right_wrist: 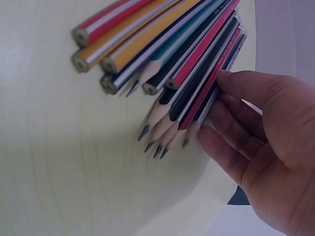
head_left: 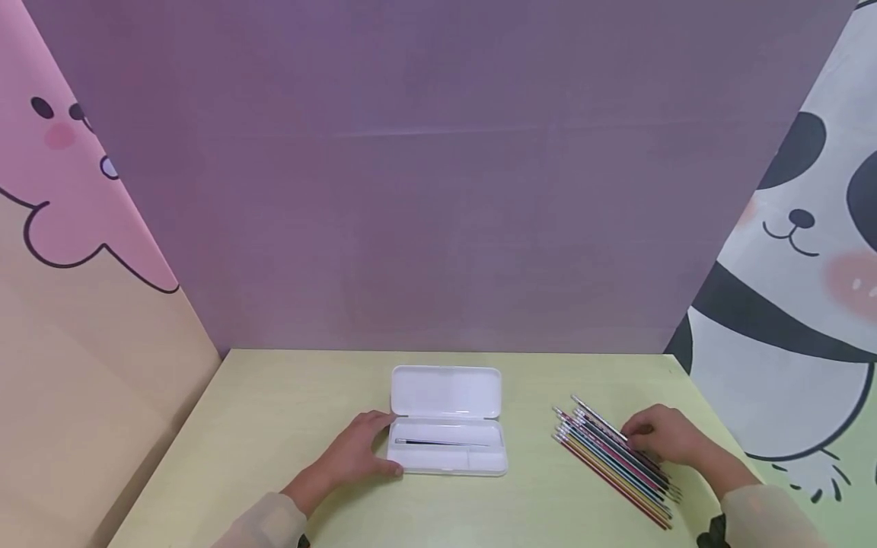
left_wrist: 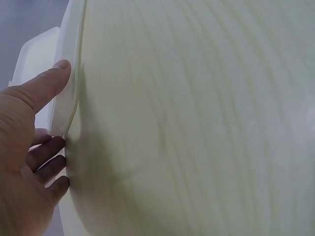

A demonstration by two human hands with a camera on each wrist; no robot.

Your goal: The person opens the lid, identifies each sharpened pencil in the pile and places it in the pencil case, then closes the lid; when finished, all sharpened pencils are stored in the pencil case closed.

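Observation:
A white pencil case [head_left: 445,392] lies open on the table, lid folded back. One dark pencil [head_left: 438,442] lies in its long upper compartment. My left hand [head_left: 352,453] holds the case's left end, thumb at the near corner and fingers by the hinge side. To the right, several striped pencils [head_left: 603,460] lie slanted side by side in a bunch. My right hand [head_left: 668,435] pinches a greyish pencil [right_wrist: 207,104] at the bunch's right edge, thumb on top. In the right wrist view, some pencils show sharpened points and others flat ends.
The pale wood-grain table [head_left: 308,396] ends at a purple backdrop [head_left: 445,228]. On the left is a wall with a pink cartoon figure [head_left: 82,167]; on the right, one with a panda picture [head_left: 788,320]. Bare tabletop separates the case from the pencils.

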